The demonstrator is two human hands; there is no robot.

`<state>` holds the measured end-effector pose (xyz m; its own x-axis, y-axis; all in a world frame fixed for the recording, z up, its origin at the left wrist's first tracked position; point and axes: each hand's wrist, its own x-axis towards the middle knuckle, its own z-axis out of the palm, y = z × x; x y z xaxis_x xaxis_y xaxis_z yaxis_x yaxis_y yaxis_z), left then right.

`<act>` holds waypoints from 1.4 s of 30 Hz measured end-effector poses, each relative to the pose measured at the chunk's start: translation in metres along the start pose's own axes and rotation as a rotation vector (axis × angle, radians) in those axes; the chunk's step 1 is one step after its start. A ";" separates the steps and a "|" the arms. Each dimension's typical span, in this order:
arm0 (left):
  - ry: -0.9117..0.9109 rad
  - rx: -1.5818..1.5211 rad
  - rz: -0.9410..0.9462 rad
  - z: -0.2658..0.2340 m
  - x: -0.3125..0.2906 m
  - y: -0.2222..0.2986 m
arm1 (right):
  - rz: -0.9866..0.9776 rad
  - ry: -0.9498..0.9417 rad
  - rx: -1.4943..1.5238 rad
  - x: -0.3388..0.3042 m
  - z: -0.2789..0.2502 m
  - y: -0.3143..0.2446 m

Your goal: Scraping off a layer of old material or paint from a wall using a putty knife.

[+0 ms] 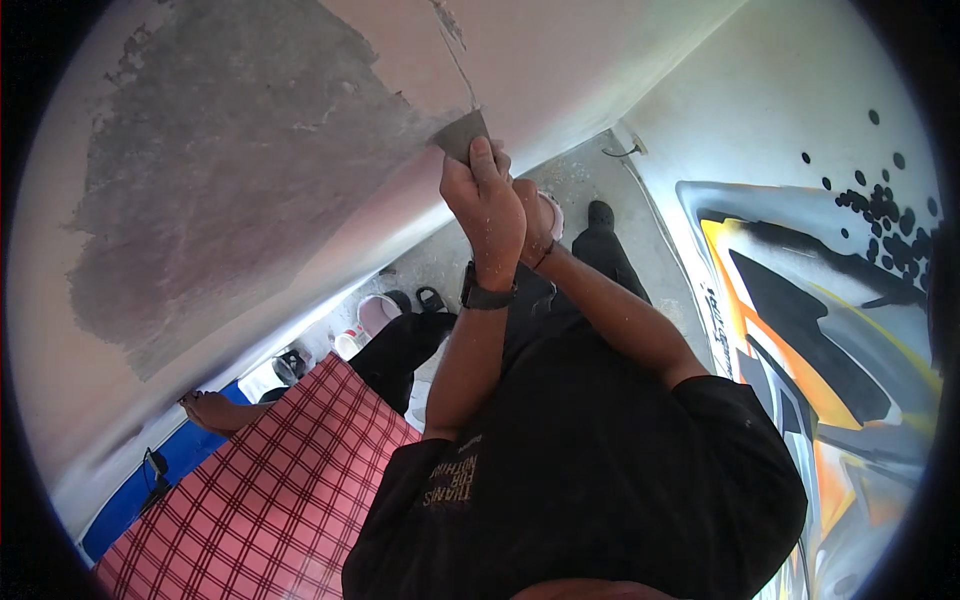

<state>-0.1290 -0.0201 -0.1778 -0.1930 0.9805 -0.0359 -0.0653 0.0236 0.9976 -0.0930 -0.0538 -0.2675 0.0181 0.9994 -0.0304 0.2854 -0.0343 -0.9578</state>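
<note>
My left hand [488,215], wearing a dark watch, is closed around a flat grey scraper [463,137], thumb pressed along its blade. The blade's edge lies at the wall, beside the right end of a large rough grey patch [240,170]. Just above the blade, a thin crack [458,65] runs up through the pinkish wall. My right hand [532,215] is close behind the left, its fingers mostly hidden. Beside it shows the curved edge of a pale pink round thing [555,215]; whether I hold it cannot be told.
To my left is another person in a red checked shirt [270,480], one hand [212,411] near the wall. A pink bucket [378,314], a white tub [348,344] and a sandal [430,298] are on the floor. A cabled socket [638,146] sits on the painted right wall [800,270].
</note>
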 end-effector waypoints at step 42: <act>0.014 0.025 0.021 0.013 -0.005 0.022 | -0.003 0.023 -0.074 -0.008 -0.045 -0.065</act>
<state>-0.1167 -0.0222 -0.1551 -0.2077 0.9781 -0.0157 -0.0368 0.0082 0.9993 -0.0691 -0.0601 -0.1922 0.0388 0.9990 -0.0199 0.3551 -0.0324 -0.9343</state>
